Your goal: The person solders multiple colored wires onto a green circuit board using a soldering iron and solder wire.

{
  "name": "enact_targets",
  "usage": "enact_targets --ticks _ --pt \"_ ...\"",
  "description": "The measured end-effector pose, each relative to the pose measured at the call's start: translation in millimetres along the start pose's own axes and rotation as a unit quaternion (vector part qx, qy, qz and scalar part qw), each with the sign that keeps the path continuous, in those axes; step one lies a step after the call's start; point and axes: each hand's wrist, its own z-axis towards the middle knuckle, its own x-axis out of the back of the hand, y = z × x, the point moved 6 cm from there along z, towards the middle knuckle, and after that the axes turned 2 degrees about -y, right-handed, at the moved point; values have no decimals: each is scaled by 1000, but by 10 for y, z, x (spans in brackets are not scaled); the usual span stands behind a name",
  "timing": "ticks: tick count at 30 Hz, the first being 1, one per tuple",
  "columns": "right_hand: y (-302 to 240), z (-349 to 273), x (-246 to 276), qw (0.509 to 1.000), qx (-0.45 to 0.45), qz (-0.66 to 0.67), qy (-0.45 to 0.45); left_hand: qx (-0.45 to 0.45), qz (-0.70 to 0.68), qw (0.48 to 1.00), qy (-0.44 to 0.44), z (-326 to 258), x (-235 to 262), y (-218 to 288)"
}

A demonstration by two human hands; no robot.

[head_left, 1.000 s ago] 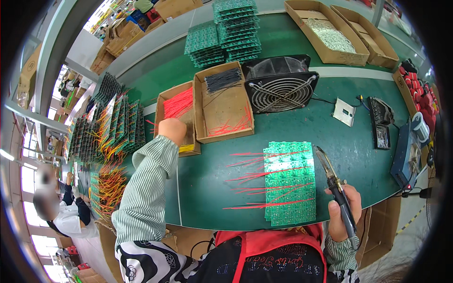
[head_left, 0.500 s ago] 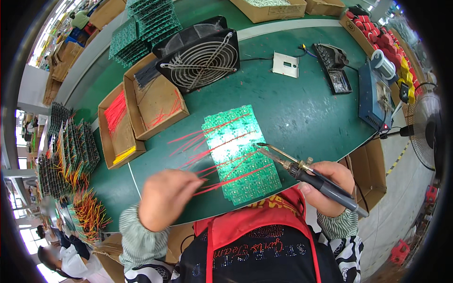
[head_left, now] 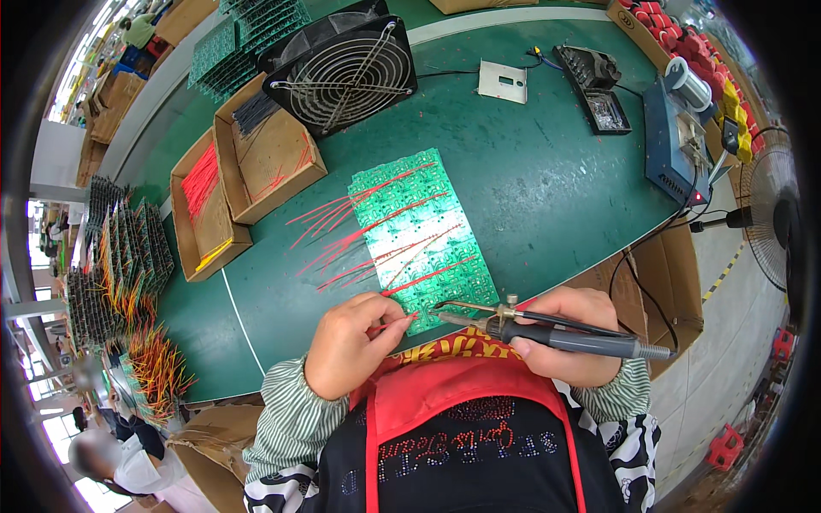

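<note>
A green panel of circuit boards (head_left: pixel 457 289) lies on the bench before me, with several red wires (head_left: pixel 338 214) lying across it and trailing off its left side. Near the panel's lower left edge, my left hand (head_left: pixel 352 342) pinches a red wire (head_left: pixel 395 324), its end over the board. My right hand (head_left: pixel 581 363) grips a soldering iron (head_left: pixel 569 337) with a grey handle and a thin solder-feed tube along it. The iron's tip is at the panel's lower part, close to the held wire's end; whether they touch is too small to tell.
Cardboard trays with red wires (head_left: pixel 202 181) and dark wires (head_left: pixel 255 113) stand left, beside a black fan (head_left: pixel 346 81). Stacked boards (head_left: pixel 141 265) with wires line the far left. A blue soldering station (head_left: pixel 676 150) with a solder spool (head_left: pixel 688 84) sits right, its cable near my right hand.
My left hand has moved right to the panel's lower edge with a red wire. The iron has come down and left to the panel's lower rows. The whole view has shifted slightly.
</note>
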Motion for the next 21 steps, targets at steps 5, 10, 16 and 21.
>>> enact_targets --ticks 5,10,16,21 --pt "39 16 -56 1000 3 11 -9 5 -10 1000 -4 -1 -21 -29" --pt "24 54 -79 1000 7 -4 -14 0 -5 1000 -1 6 -19 -29" --pt "83 86 -119 999 -18 13 -33 4 -9 1000 -1 31 -19 -36" --pt "84 92 -116 999 -13 6 -32 7 -7 1000 -3 32 -39 -36"
